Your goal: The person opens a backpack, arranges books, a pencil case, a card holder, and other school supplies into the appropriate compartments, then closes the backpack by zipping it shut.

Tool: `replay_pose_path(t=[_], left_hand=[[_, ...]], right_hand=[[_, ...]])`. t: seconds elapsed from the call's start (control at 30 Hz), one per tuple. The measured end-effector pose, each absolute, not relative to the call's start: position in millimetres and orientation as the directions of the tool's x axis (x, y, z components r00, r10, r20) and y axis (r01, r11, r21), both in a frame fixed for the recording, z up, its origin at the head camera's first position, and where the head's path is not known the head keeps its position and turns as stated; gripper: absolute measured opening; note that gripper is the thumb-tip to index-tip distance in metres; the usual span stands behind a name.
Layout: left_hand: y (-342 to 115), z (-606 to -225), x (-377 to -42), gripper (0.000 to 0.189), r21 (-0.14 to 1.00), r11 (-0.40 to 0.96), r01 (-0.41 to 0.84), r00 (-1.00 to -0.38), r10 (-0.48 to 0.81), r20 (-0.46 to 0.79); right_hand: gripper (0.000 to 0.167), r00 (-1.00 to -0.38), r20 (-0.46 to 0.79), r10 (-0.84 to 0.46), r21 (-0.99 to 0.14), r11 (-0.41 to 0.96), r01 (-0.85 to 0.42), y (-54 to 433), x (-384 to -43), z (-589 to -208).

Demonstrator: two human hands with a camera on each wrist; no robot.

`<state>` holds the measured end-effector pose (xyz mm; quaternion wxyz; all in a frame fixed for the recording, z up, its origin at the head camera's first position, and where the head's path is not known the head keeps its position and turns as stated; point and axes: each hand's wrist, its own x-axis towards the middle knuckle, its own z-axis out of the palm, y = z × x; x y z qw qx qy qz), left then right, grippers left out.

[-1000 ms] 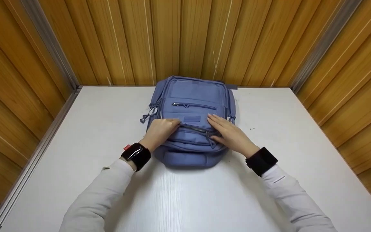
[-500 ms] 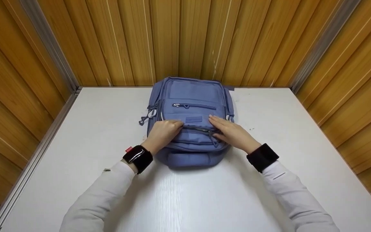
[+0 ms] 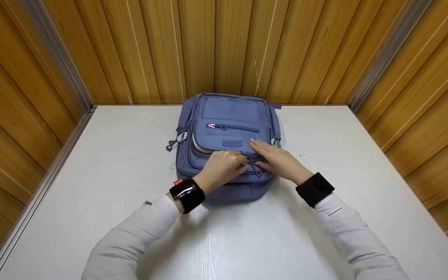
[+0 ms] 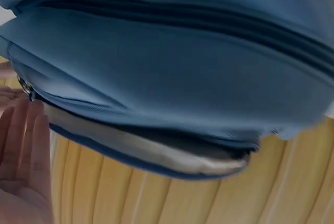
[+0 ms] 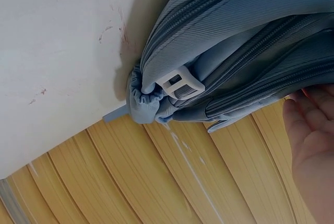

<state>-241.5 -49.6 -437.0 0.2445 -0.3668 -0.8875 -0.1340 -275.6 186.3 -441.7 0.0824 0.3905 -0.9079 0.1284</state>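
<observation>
A blue backpack [image 3: 230,109] lies on its back on the white table, front side up. Its front pocket [image 4: 156,153] gapes along the zipper, the pale lining showing in the left wrist view. My left hand [image 3: 224,167] reaches across the pocket, fingertips beside the zipper slider [image 4: 25,85] at the right end of the gap; finger and thumb look apart. Dangling from that slider is a triangular zipper pull [image 3: 256,170]. My right hand [image 3: 280,159] rests on the pocket's right side, fingers extended over the front flap. The right wrist view shows only part of this hand.
The white table [image 3: 130,155] is bounded by wood-patterned walls [image 3: 231,46] at the back and sides. A smaller zipper [image 3: 233,127] crosses the bag's upper front. A white buckle [image 5: 180,83] sits on the bag's side, and a zipper cord [image 3: 171,144] hangs off the left side.
My left hand has moved right from the pocket's left edge to beside the slider, uncovering the open left end of the pocket. The right hand has stayed almost in place.
</observation>
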Motion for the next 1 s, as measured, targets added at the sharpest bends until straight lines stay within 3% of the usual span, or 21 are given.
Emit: replay_pose_path(t=[0.17,0.37,0.57,1.0], left_hand=[[-33,-438,-244,0.018,0.147,0.766,0.626,-0.724,0.501,0.474],[-21,-433,-249,0.024,0.207,0.812,0.546,-0.792,0.421,0.442],[-16,-434,-254,0.026,0.199,0.838,0.508,-0.814,0.39,0.431],[-18,-434,-250,0.024,0.202,0.826,0.526,-0.792,0.39,0.469]], right_hand=[[0.062,-0.675,0.255,-0.693,-0.158,0.659,-0.736,186,-275,-443],[0.062,-0.669,0.274,-0.691,-0.153,0.656,-0.739,187,-274,-443],[0.062,-0.673,0.275,-0.686,-0.162,0.657,-0.736,187,-274,-444],[0.062,-0.677,0.271,-0.684,-0.147,0.666,-0.731,185,-273,-445]])
